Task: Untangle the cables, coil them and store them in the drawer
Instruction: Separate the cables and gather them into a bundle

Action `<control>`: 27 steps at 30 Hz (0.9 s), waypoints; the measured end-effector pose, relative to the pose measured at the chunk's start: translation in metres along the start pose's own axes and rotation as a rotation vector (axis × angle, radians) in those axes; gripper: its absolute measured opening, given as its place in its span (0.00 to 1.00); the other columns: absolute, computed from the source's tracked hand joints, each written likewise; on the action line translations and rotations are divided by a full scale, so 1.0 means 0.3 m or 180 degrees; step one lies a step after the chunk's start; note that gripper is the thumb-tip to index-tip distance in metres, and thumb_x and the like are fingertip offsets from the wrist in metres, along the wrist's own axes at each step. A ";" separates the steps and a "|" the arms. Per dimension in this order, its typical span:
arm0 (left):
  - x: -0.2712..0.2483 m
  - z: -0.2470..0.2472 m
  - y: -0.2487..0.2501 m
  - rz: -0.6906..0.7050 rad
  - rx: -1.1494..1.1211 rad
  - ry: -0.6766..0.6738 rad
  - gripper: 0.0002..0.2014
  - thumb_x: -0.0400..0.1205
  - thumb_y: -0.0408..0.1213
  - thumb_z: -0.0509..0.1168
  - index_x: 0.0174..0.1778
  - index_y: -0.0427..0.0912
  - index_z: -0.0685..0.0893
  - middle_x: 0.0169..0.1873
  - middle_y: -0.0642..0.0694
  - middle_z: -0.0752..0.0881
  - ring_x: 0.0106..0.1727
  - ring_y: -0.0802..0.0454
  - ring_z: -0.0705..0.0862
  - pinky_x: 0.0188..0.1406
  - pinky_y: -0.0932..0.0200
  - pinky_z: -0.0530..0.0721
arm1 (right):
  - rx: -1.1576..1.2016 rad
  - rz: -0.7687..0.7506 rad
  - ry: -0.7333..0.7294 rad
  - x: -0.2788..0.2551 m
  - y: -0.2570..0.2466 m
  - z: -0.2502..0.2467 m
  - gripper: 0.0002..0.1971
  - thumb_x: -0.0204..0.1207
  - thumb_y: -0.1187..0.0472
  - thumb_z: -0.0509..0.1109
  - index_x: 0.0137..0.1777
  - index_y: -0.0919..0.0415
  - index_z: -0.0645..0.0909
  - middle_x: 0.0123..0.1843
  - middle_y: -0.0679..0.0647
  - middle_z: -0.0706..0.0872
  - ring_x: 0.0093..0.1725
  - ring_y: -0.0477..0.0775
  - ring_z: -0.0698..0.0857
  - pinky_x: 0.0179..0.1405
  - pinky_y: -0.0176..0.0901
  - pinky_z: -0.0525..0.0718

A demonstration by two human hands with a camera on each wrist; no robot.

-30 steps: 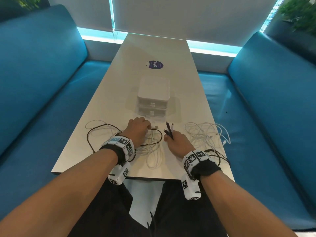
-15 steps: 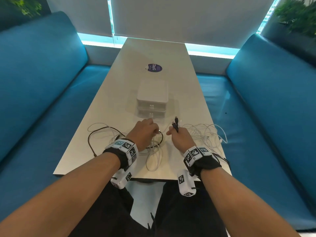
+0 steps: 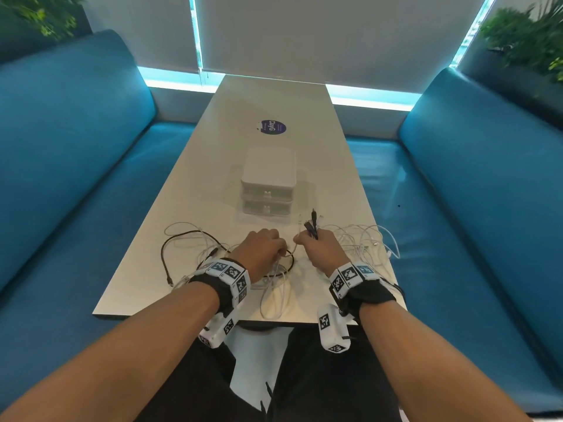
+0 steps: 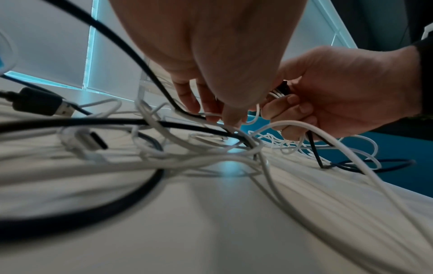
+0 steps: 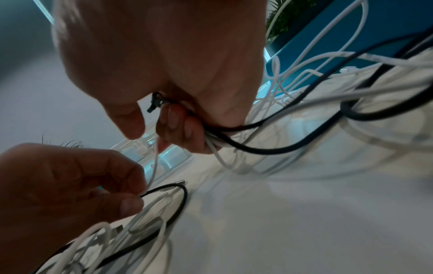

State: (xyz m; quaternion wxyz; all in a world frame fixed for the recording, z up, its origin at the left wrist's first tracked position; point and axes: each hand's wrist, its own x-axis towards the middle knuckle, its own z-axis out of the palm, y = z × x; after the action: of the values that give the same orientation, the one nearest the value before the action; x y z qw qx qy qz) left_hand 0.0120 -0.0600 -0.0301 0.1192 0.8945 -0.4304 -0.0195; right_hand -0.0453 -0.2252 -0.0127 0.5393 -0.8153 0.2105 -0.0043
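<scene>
Several white and black cables lie tangled on the near end of the table (image 3: 213, 184). My right hand (image 3: 318, 248) grips a bundle of cable ends (image 5: 220, 133); black plugs (image 3: 312, 228) stick up out of the fist. Its thumb and forefinger also pinch a thin white strand (image 5: 153, 163) that runs down to my left hand (image 3: 262, 249). The left hand's fingertips (image 5: 131, 200) pinch that strand over a black cable loop (image 5: 178, 202). The white two-drawer unit (image 3: 268, 190) stands just beyond both hands, drawers closed.
A loose white cable heap (image 3: 368, 243) lies right of my right hand, near the table's right edge. A black cable (image 3: 163, 260) with a USB plug (image 4: 39, 102) curves out to the left. Blue benches (image 3: 76, 178) flank the table. A round sticker (image 3: 271, 127) lies further back.
My hands have come closer together in front of the drawer unit. The right hand has tipped the black plugs more upright, and a white strand now runs between the two hands.
</scene>
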 end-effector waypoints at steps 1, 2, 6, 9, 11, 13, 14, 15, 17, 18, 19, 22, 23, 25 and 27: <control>0.000 0.000 0.001 -0.0002 0.0020 -0.0018 0.10 0.85 0.33 0.63 0.60 0.46 0.85 0.52 0.46 0.82 0.52 0.44 0.79 0.50 0.51 0.76 | -0.0030 -0.0075 -0.0054 -0.005 -0.003 -0.001 0.10 0.76 0.56 0.71 0.37 0.61 0.80 0.29 0.51 0.76 0.31 0.51 0.74 0.36 0.45 0.73; 0.000 0.001 0.001 -0.0008 0.0046 -0.0031 0.10 0.85 0.33 0.63 0.60 0.46 0.85 0.52 0.46 0.82 0.52 0.44 0.79 0.50 0.52 0.75 | -0.0139 -0.0154 -0.0094 -0.006 -0.001 -0.001 0.12 0.77 0.55 0.71 0.36 0.61 0.79 0.30 0.52 0.79 0.32 0.52 0.77 0.37 0.45 0.74; 0.007 0.010 -0.002 -0.0031 0.0211 -0.0116 0.09 0.84 0.33 0.63 0.57 0.46 0.85 0.51 0.46 0.82 0.52 0.44 0.80 0.47 0.53 0.73 | -0.1332 -0.0415 -0.0084 0.010 0.026 0.017 0.16 0.84 0.52 0.62 0.50 0.63 0.86 0.50 0.61 0.89 0.52 0.63 0.86 0.52 0.51 0.81; 0.008 0.000 -0.024 -0.0090 0.0589 -0.0469 0.08 0.87 0.37 0.60 0.58 0.45 0.84 0.54 0.45 0.82 0.55 0.42 0.80 0.48 0.52 0.69 | -0.2033 -0.0466 -0.0023 0.022 0.044 0.024 0.15 0.87 0.53 0.58 0.60 0.63 0.81 0.56 0.64 0.87 0.56 0.67 0.85 0.54 0.53 0.82; 0.002 -0.021 -0.071 -0.0276 0.0755 -0.0666 0.10 0.88 0.39 0.59 0.57 0.44 0.84 0.55 0.43 0.82 0.57 0.41 0.81 0.51 0.51 0.72 | -0.2274 -0.0333 0.0200 0.037 0.059 -0.014 0.14 0.87 0.54 0.58 0.62 0.62 0.78 0.57 0.65 0.86 0.56 0.67 0.85 0.51 0.53 0.82; -0.003 -0.043 -0.127 -0.0461 0.0671 -0.0756 0.10 0.87 0.39 0.59 0.54 0.42 0.85 0.54 0.41 0.83 0.55 0.41 0.83 0.52 0.51 0.75 | -0.2412 -0.0102 0.0399 0.047 0.074 -0.072 0.14 0.87 0.56 0.57 0.63 0.63 0.77 0.58 0.65 0.86 0.56 0.67 0.85 0.50 0.51 0.80; -0.003 -0.049 -0.150 -0.0511 0.0580 -0.0772 0.10 0.87 0.40 0.59 0.52 0.42 0.86 0.53 0.41 0.84 0.55 0.41 0.83 0.51 0.52 0.76 | -0.2432 -0.0022 0.0424 0.048 0.079 -0.095 0.14 0.87 0.56 0.57 0.63 0.63 0.77 0.58 0.65 0.86 0.57 0.66 0.85 0.50 0.50 0.79; -0.001 -0.053 -0.162 -0.0535 0.0503 -0.0779 0.11 0.87 0.40 0.59 0.51 0.42 0.86 0.53 0.41 0.84 0.55 0.41 0.83 0.49 0.53 0.75 | -0.2422 0.0000 0.0412 0.046 0.079 -0.108 0.14 0.88 0.56 0.57 0.63 0.64 0.77 0.58 0.65 0.86 0.57 0.66 0.84 0.50 0.50 0.79; 0.009 -0.054 -0.157 -0.0561 0.0423 -0.0741 0.12 0.87 0.41 0.60 0.50 0.42 0.88 0.52 0.42 0.84 0.55 0.41 0.83 0.48 0.55 0.74 | -0.2322 -0.0138 0.0330 0.037 0.065 -0.102 0.14 0.88 0.57 0.56 0.63 0.66 0.76 0.57 0.65 0.85 0.57 0.67 0.84 0.50 0.50 0.78; 0.014 -0.050 -0.146 -0.0585 0.0387 -0.0712 0.13 0.87 0.41 0.60 0.51 0.42 0.88 0.52 0.42 0.85 0.55 0.41 0.83 0.48 0.55 0.74 | -0.2235 -0.0259 0.0253 0.033 0.053 -0.088 0.14 0.88 0.58 0.57 0.63 0.67 0.76 0.57 0.66 0.85 0.57 0.67 0.84 0.51 0.51 0.79; 0.020 -0.043 -0.134 -0.0602 0.0351 -0.0671 0.14 0.88 0.41 0.59 0.51 0.41 0.89 0.52 0.42 0.85 0.55 0.41 0.83 0.49 0.54 0.75 | -0.2141 -0.0390 0.0191 0.029 0.039 -0.072 0.14 0.88 0.58 0.57 0.62 0.69 0.76 0.57 0.67 0.83 0.57 0.68 0.84 0.51 0.51 0.79; 0.035 -0.019 -0.100 -0.0604 0.0324 -0.0536 0.14 0.88 0.41 0.58 0.51 0.40 0.89 0.50 0.42 0.85 0.53 0.41 0.83 0.47 0.52 0.77 | -0.1803 -0.0672 -0.0093 0.002 -0.003 -0.038 0.13 0.87 0.59 0.60 0.60 0.70 0.77 0.56 0.66 0.81 0.54 0.66 0.83 0.49 0.49 0.77; 0.040 -0.015 -0.092 -0.0606 0.0346 -0.0521 0.13 0.87 0.40 0.59 0.51 0.41 0.89 0.49 0.42 0.85 0.53 0.41 0.83 0.45 0.52 0.76 | -0.1748 -0.0695 -0.0259 -0.009 -0.013 -0.030 0.13 0.87 0.59 0.60 0.58 0.69 0.78 0.55 0.64 0.82 0.52 0.63 0.83 0.47 0.47 0.76; 0.049 -0.012 -0.075 -0.0631 0.0397 -0.0510 0.12 0.86 0.40 0.60 0.50 0.42 0.89 0.48 0.43 0.85 0.51 0.42 0.84 0.42 0.54 0.75 | -0.1637 -0.0651 -0.0625 -0.033 -0.026 -0.014 0.12 0.86 0.58 0.59 0.53 0.65 0.81 0.49 0.59 0.87 0.46 0.57 0.85 0.45 0.45 0.76; 0.054 -0.014 -0.062 -0.0674 0.0455 -0.0504 0.12 0.85 0.40 0.60 0.49 0.41 0.89 0.47 0.42 0.86 0.49 0.41 0.84 0.40 0.55 0.73 | -0.1590 -0.0738 -0.0794 -0.047 -0.021 0.011 0.12 0.86 0.57 0.59 0.50 0.64 0.80 0.45 0.58 0.88 0.42 0.56 0.86 0.44 0.46 0.78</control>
State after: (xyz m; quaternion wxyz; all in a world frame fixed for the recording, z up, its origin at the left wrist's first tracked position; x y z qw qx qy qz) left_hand 0.0371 -0.0606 -0.0292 0.0182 0.9368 -0.3419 -0.0717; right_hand -0.0553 -0.2155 -0.0054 0.3397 -0.9356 0.0427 0.0862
